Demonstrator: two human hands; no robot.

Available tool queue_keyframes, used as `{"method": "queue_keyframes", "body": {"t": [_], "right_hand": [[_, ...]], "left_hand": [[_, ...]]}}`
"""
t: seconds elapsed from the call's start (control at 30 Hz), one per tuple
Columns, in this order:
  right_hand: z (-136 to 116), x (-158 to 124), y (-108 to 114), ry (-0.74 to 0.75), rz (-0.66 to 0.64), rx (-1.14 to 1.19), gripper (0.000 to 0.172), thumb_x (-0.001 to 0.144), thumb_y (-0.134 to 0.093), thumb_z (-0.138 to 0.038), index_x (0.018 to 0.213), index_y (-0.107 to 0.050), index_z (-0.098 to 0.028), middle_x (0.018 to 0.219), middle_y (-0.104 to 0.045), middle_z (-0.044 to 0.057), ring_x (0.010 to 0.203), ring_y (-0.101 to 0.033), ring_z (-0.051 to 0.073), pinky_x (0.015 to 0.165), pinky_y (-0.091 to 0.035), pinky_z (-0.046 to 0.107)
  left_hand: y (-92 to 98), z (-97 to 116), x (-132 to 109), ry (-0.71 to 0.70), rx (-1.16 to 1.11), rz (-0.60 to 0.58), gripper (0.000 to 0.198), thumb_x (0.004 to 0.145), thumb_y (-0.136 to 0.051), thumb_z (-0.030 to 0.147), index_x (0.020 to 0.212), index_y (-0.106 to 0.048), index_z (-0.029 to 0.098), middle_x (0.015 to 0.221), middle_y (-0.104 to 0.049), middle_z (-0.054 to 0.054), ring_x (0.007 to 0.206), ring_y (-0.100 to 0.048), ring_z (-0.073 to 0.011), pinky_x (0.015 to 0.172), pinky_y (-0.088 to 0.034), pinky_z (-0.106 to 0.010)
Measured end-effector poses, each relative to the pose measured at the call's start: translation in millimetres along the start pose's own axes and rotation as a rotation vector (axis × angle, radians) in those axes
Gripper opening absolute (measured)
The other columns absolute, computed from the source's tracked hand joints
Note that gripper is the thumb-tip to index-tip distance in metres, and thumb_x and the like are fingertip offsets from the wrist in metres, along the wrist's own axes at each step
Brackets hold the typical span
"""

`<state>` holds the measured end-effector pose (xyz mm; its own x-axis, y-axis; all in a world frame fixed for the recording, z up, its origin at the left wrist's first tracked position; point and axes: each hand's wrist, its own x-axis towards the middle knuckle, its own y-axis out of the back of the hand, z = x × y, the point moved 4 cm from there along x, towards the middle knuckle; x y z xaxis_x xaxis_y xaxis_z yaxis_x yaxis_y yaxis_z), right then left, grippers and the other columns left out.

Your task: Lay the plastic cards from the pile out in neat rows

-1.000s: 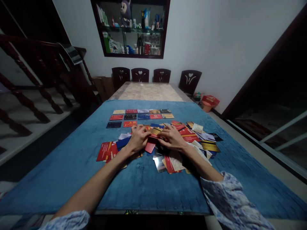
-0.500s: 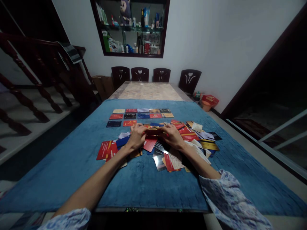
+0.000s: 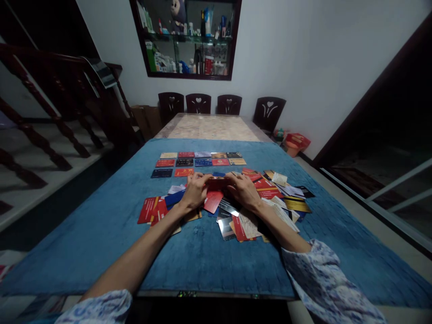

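Between my two hands is a red card (image 3: 218,183), gripped at its left end by my left hand (image 3: 196,191) and at its right end by my right hand (image 3: 243,191). The card is tilted up, its long edge toward me. Under and around my hands lies a loose heap of cards, among them a pinkish-red card (image 3: 213,201), a black card (image 3: 229,207) and a blue card (image 3: 174,198). Beyond the hands, cards lie in rows; a dark card (image 3: 161,173) and an orange-red card (image 3: 184,173) form the nearest row.
A blue cloth (image 3: 111,229) covers the near part of the table, with bare patterned tabletop (image 3: 209,126) behind it. More cards spread to the right, including a gold card (image 3: 297,204). Several dark chairs (image 3: 198,104) stand at the far end, under a wall cabinet (image 3: 189,77).
The red card between my hands is tipped up more, its face covering the yellowish card seen behind it before. The whole view has shifted slightly; the laid-out rows are unchanged.
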<state>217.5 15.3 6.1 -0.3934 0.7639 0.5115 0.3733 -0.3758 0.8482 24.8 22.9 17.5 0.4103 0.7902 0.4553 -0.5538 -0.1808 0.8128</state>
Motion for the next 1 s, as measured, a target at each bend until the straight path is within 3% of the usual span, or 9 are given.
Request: {"method": "queue_keyframes", "body": {"t": [0.33,0.77,1.0], "right_hand": [[-4.5,0.6,4.2,-0.004,0.04,0.017,0.03,0.094,-0.056,-0.02,0.123,-0.062,-0.023,0.105,-0.071,0.01,0.097,-0.058,0.026,0.086,-0.043,0.037],[-4.9,0.7,-6.0,0.089,0.044,-0.132,0.048,0.092,-0.056,-0.021,0.139,-0.056,-0.019,0.12,-0.063,0.014,0.104,-0.049,0.027,0.087,-0.042,0.04],[-7.1,-1.6,-3.6,0.102,0.002,-0.175,0.055,0.09,-0.059,-0.03,0.142,-0.051,-0.017,0.125,-0.059,0.015,0.109,-0.047,0.03,0.09,-0.039,0.041]], "left_hand": [[-1.7,1.5,-1.9,-0.024,0.006,0.007,0.047,0.081,-0.051,0.002,0.123,-0.065,0.02,0.113,-0.069,-0.009,0.104,-0.055,-0.0254,0.094,-0.038,-0.042],[-1.6,-0.2,-0.2,0.013,0.008,0.034,0.045,0.088,-0.046,0.009,0.127,-0.064,0.02,0.1,-0.071,-0.008,0.1,-0.055,-0.0255,0.091,-0.037,-0.043],[-1.3,2.0,-1.2,0.027,0.036,0.001,0.048,0.087,-0.045,0.009,0.13,-0.063,0.022,0.106,-0.071,-0.009,0.103,-0.054,-0.0267,0.094,-0.036,-0.046]]}}
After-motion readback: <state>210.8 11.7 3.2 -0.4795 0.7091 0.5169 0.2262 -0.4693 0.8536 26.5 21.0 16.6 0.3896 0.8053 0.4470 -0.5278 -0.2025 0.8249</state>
